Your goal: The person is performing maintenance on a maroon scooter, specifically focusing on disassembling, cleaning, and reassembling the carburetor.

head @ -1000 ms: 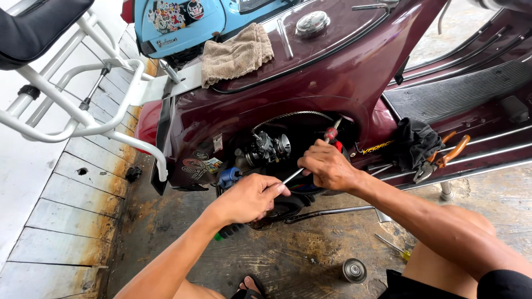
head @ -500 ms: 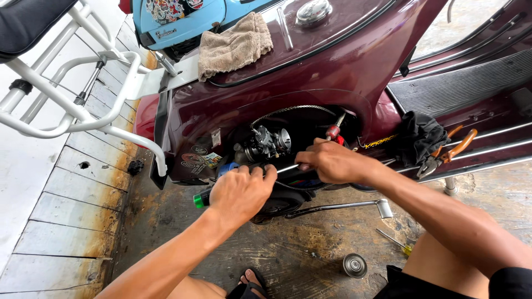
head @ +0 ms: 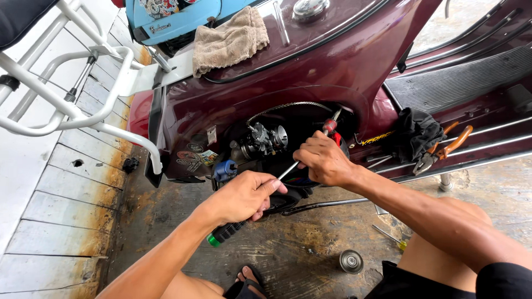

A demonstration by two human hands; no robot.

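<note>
Screwdriver (head: 244,218) — ribbed black handle gripped by left hand (head: 244,196), right hand (head: 324,160) pinching its steel shaft

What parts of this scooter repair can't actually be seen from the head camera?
- Screwdriver tip: hidden behind the right hand, head view.
- What the right hand's fingers press on: lost in the dark engine opening.
- Screwdriver grip: mostly wrapped by the left hand; only the black and green end shows.
- Pliers jaws: partly buried in the black cloth.
- Scooter front and rear: cut off by the picture edges.
</note>
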